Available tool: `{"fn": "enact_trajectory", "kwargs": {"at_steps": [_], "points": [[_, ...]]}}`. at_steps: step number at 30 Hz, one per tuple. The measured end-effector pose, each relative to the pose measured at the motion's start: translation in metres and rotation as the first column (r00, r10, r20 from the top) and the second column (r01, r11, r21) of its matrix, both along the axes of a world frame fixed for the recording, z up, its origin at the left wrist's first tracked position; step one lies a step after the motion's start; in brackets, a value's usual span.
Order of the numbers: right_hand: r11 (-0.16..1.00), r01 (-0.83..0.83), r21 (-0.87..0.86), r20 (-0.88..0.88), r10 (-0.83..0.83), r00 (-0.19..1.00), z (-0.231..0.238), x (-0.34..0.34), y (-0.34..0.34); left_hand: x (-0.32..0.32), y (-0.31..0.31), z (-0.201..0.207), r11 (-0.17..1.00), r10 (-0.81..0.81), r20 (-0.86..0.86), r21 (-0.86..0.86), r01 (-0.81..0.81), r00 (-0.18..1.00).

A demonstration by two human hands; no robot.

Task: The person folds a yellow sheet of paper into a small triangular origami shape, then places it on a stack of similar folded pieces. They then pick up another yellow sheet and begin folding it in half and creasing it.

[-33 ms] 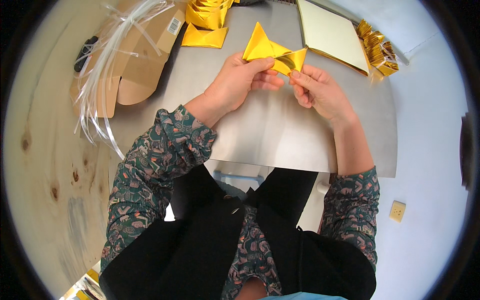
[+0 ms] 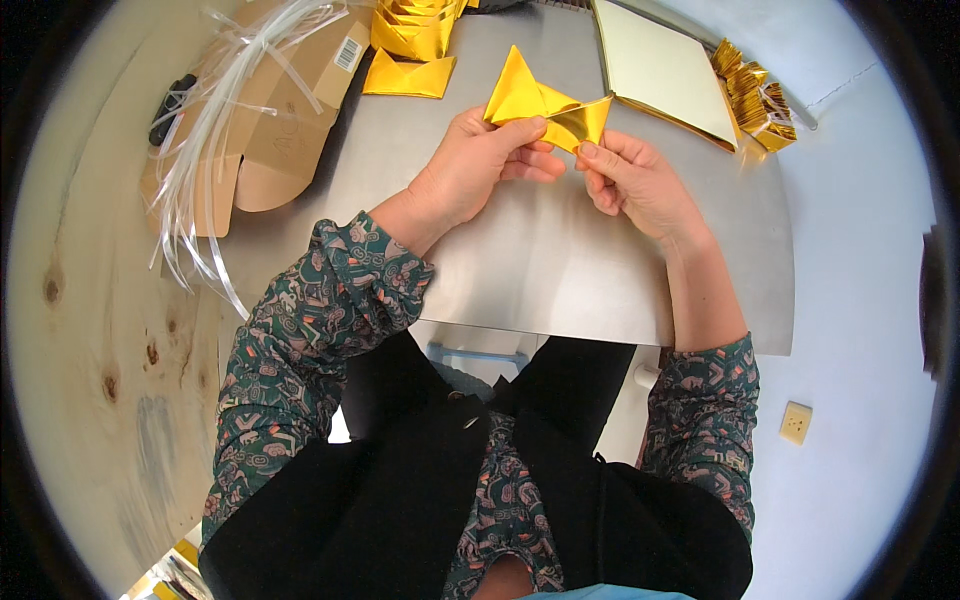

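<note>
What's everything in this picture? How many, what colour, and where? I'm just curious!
Held folded piece: 1, gold, between both hands
Other folded pieces: several, gold, far, left of centre
Cardboard box: 1, brown, left
Thin strips: many, whitish, over box
Unclear object: 1, black, beside box
Paper stack: 1, cream, far right
Pleated bundles: count unclear, gold, right of paper
Table: 1, grey, beneath hands
Wooden surface: 1, tan, left edge
Wall socket: 1, cream, lower right
Patterned sleeves: 2, green, on arms
Garment: 1, black, torso
Left hand: 1, bare, at piece's left
Right hand: 1, bare, at piece's right
</note>
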State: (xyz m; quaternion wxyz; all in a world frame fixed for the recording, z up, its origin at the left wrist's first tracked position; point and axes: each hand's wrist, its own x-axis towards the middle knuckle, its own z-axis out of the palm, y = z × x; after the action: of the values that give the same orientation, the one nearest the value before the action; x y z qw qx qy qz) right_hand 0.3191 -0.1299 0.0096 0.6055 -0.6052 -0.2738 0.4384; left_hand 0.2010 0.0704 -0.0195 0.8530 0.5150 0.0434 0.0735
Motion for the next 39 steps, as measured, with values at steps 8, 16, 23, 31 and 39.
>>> {"fn": "enact_trajectory", "kwargs": {"at_steps": [8, 16, 23, 31, 39], "points": [[0.974, 0.221, 0.040, 0.100, -0.224, 0.969, -0.008, -0.004, 0.006, -0.002, -0.003, -0.003, 0.998, -0.037, 0.009, 0.050, 0.036, 0.999], [0.978, 0.198, 0.063, 0.089, -0.203, 0.975, -0.011, -0.001, 0.003, -0.004, -0.005, 0.001, 0.998, -0.058, -0.041, 0.031, 0.059, 0.997], [0.946, 0.285, 0.155, -0.020, -0.286, 0.958, -0.007, -0.002, 0.006, -0.004, -0.003, 0.002, 0.992, -0.121, -0.018, 0.021, 0.121, 0.993], [0.940, 0.280, 0.195, 0.031, -0.291, 0.956, -0.009, 0.001, 0.003, -0.002, 0.006, 0.002, 0.983, -0.184, -0.043, 0.022, 0.185, 0.982], [0.890, 0.392, 0.234, 0.795, -0.407, 0.450, -0.012, 0.002, 0.007, 0.004, 0.008, -0.004, 0.985, -0.141, -0.055, 0.096, 0.146, 0.988]]}}
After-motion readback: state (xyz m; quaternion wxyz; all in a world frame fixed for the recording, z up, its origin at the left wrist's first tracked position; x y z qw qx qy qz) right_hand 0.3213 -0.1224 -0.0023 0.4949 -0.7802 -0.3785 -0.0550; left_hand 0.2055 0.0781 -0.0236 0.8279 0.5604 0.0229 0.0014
